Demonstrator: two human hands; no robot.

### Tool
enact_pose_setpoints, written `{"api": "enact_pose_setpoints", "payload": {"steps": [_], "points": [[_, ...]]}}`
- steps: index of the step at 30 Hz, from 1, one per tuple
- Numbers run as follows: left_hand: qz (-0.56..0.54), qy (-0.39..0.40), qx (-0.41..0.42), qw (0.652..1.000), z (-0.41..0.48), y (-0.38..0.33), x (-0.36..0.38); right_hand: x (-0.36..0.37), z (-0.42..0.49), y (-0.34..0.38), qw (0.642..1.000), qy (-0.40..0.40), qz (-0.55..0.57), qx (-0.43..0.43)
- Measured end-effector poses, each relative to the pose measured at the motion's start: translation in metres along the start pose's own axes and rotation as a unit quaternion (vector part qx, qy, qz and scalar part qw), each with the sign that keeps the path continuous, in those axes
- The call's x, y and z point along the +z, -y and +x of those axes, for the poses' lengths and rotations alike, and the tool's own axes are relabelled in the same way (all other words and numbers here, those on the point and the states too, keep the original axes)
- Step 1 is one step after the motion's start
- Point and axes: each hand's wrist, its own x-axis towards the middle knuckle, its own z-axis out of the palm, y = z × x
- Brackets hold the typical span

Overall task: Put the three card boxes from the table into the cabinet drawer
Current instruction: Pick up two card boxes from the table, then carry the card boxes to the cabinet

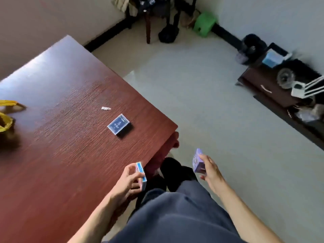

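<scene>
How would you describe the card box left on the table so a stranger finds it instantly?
Start at the reddish-brown wooden table and go to its right corner. The dark blue card box lies flat there, below a white paper scrap. Unlike the other two boxes, no hand holds it.

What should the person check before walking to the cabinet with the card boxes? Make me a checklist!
1. Left hand grips the light blue and pink card box: ok.
2. Right hand grips the purple card box: ok.
3. All three boxes collected: not ok; the dark blue card box lies on the red-brown wooden table.
4. A hand free for it: not ok.
5. Pale floor towards the dark low cabinet clear: ok.
6. Drawer open: cannot tell.
</scene>
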Motion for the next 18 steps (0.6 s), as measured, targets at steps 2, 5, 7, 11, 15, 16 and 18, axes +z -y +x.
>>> {"api": "enact_pose_setpoints", "payload": {"steps": [2,5,7,11,15,16,18], "points": [[0.049,0.023,0.003,0.999,0.010,-0.016,0.020,-0.019,-0.011,-0.026,0.997,-0.025,0.067,0.028],[0.119,0.056,0.008,0.991,0.021,-0.032,0.057,-0.047,-0.027,-0.063,0.981,-0.059,0.177,0.058],[0.172,0.085,0.010,0.981,0.028,-0.040,0.088,-0.065,-0.034,-0.087,0.962,-0.086,0.250,0.068],[0.262,0.125,0.004,0.957,0.038,-0.047,0.155,-0.099,-0.042,-0.129,0.905,-0.136,0.393,0.093],[0.315,0.145,-0.003,0.938,0.044,-0.045,0.226,-0.140,-0.042,-0.158,0.855,-0.165,0.477,0.116],[0.318,0.145,-0.008,0.937,0.046,-0.044,0.245,-0.153,-0.040,-0.164,0.846,-0.168,0.492,0.114],[0.320,0.140,-0.023,0.937,0.048,-0.041,0.283,-0.184,-0.036,-0.174,0.838,-0.162,0.511,0.107]]}}
